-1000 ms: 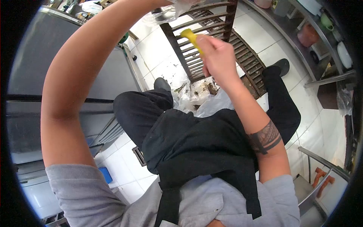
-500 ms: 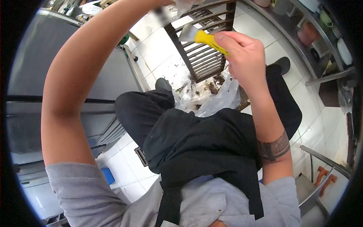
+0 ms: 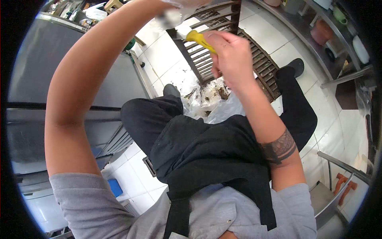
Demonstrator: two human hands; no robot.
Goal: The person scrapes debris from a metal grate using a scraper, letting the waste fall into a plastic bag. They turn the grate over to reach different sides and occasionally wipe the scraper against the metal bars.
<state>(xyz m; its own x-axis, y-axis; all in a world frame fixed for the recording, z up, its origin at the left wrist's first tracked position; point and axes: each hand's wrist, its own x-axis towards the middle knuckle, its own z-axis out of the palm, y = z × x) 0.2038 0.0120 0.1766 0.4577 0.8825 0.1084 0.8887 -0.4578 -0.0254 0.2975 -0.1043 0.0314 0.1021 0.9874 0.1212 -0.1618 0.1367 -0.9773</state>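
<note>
My right hand point(image 3: 232, 55) is closed around the yellow handle of a scraper point(image 3: 199, 40), whose blade end lies against the upper bars of a dark slatted rack point(image 3: 195, 63). The rack stands tilted up over a dirty plastic bag point(image 3: 223, 109) holding brown debris. My left arm reaches up to the top edge of the frame. There my left hand point(image 3: 187, 3) shows only in part, in clear plastic, near the rack's top; its fingers are cut off and blurred.
A second slatted grate point(image 3: 262, 67) lies on the white tiled floor beyond the rack. Metal shelves point(image 3: 318, 40) with containers run along the right. A grey metal cabinet point(image 3: 51, 63) fills the left. My shoes point(image 3: 296, 67) rest on the tiles.
My right hand has moved left with the scraper, nearer the rack's left side. The rack has shifted slightly left, and more of the grate behind it shows.
</note>
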